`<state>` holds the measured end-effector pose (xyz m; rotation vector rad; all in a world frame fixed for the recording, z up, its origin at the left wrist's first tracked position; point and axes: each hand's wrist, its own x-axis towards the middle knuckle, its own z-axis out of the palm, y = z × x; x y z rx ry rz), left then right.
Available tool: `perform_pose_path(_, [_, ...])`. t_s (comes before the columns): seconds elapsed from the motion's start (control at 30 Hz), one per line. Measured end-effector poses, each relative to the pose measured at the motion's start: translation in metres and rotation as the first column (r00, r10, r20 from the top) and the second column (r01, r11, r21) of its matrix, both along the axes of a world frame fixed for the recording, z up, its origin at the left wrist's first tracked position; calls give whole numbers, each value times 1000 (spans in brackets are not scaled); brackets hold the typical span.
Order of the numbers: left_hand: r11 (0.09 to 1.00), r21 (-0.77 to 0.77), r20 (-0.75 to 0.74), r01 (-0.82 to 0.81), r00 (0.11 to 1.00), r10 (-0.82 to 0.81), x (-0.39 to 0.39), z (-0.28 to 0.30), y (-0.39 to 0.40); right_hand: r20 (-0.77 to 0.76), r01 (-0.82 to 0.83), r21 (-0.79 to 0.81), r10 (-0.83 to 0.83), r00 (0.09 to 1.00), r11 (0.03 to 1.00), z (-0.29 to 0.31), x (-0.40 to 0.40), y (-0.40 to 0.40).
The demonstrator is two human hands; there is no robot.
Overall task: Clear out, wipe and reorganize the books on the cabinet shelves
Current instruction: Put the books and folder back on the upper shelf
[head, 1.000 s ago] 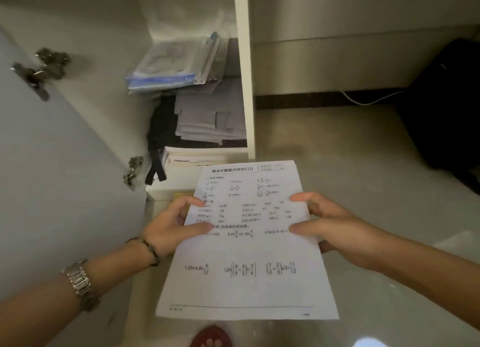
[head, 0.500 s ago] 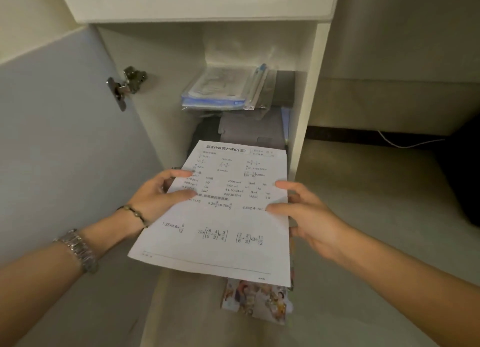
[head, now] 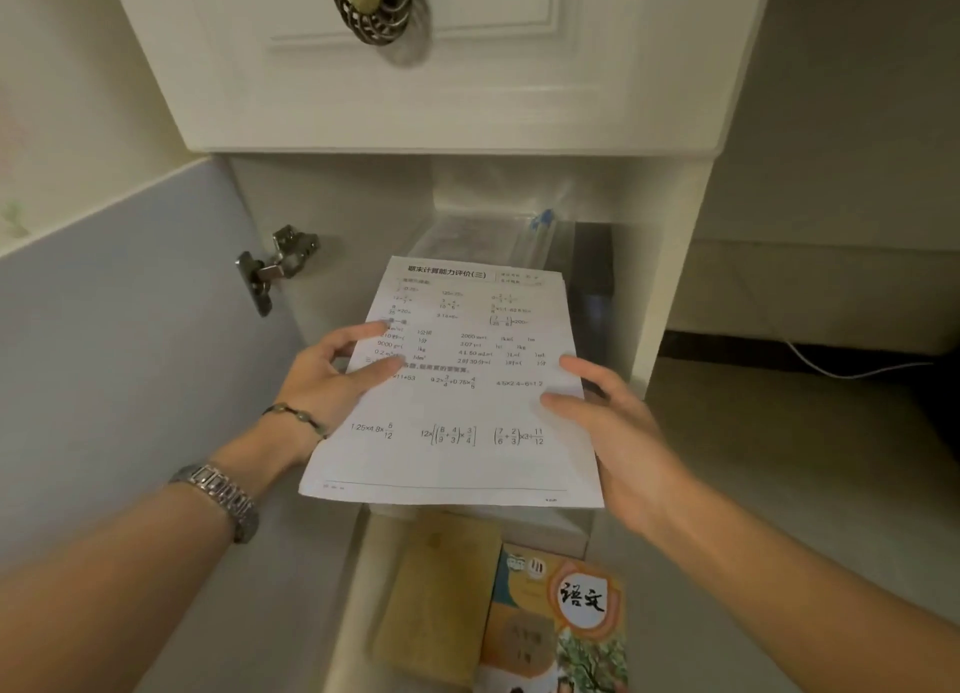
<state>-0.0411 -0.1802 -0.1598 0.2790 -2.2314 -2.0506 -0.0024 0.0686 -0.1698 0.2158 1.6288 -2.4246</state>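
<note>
Reading off the worksheet (head: 457,380): a bold Chinese heading ending in "(三)", then printed sums such as "1.25×4.8×5/12" along the bottom row. It's thin white paper, several sheets stacked by the look of the top edge, held level in front of the open cabinet (head: 670,277) compartment. Left hand (head: 332,380) pinches the left margin, thumb on top, fingers curled underneath. Right hand (head: 608,422) grips the right edge, thumb lying flat across the page. Below, a glossy textbook (head: 561,619) marked "语文" lies beside a plain tan book (head: 436,599). Up top, a woven metal knob (head: 371,1) on the white drawer front.
</note>
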Motion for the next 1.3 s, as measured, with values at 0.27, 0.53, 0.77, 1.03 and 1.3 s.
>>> perform_pose_path(0.27, [991, -118, -19, 68, 997, -71, -60, 2, -2, -38, 9, 50, -7, 999, 999, -13, -47, -9])
perform_pose_path(0.53, [989, -97, 75, 110, 992, -103, -112, -17, -15, -84, 82, 78, -76, 994, 994, -17, -105, -22])
perform_pose_path(0.77, [977, -141, 104, 160, 984, -146, -140, -31, -28, -64, 71, 107, -65, 996, 992, -22, -144, -34])
perform_pose_path(1.03, [949, -271, 1, 161, 986, -167, -137, -31, -24, -3, 112, 123, -113, 994, 986, -24, -176, -44])
perform_pose_path(1.3, [833, -512, -103, 210, 948, -303, -121, -38, -15, 45, 164, -30, -162, 986, 986, -22, -179, -49])
